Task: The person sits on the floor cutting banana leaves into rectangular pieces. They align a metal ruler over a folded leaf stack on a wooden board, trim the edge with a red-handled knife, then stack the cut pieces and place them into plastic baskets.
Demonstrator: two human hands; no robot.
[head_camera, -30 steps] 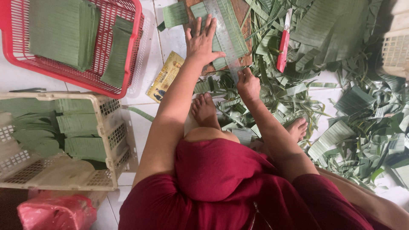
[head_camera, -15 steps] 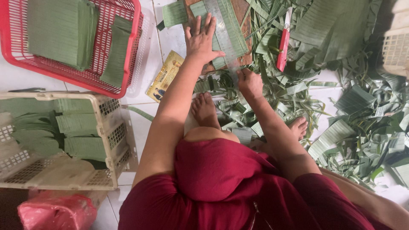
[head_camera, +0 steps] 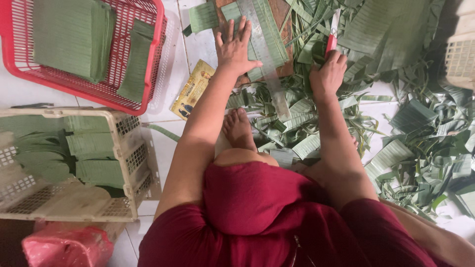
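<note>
Your left hand (head_camera: 236, 49) lies flat with the fingers spread, and it presses on a green leaf piece (head_camera: 269, 34) on the wooden board (head_camera: 284, 69). Just to the right of this hand, a metal ruler (head_camera: 264, 54) lies slanted over the leaf, and its lower end goes past the board into the cuttings. Your right hand (head_camera: 326, 74) is closed around the red handle of a knife (head_camera: 332, 34), and the blade points away from you.

Around and below the right hand, the floor is covered with leaf scraps (head_camera: 415, 143), and they crowd the edge of the board. Below the left hand you see your bare foot (head_camera: 239, 129) and a yellow packet (head_camera: 192, 90). Far to the left of this hand stand a red basket (head_camera: 143, 101) and a cream basket (head_camera: 126, 148), both with stacked leaf pieces inside.
</note>
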